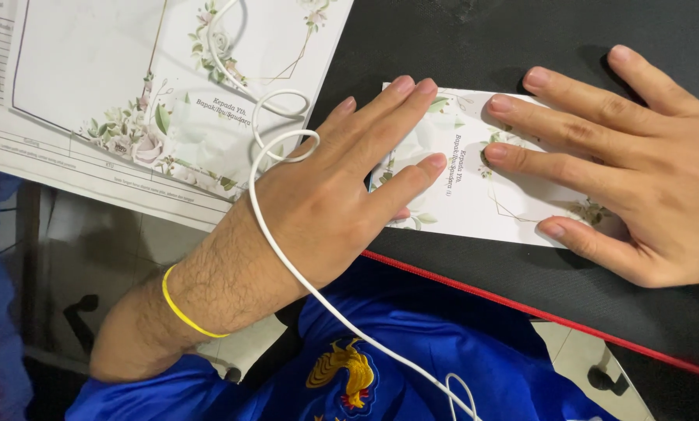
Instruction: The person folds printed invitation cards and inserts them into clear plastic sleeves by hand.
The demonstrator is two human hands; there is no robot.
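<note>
Left hand [326, 195] and right hand [622, 156] — fingers spread flat, gripping nothing — press the card [462, 168] beneath their fingertips; cable [275, 226] crosses the left wrist.

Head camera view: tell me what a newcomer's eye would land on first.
Two bare hands press flat on a small floral card lying on a black mat: the left hand at its left end, the right hand at its right. A white cable loops over the left wrist, and a larger floral sheet lies top left.
</note>
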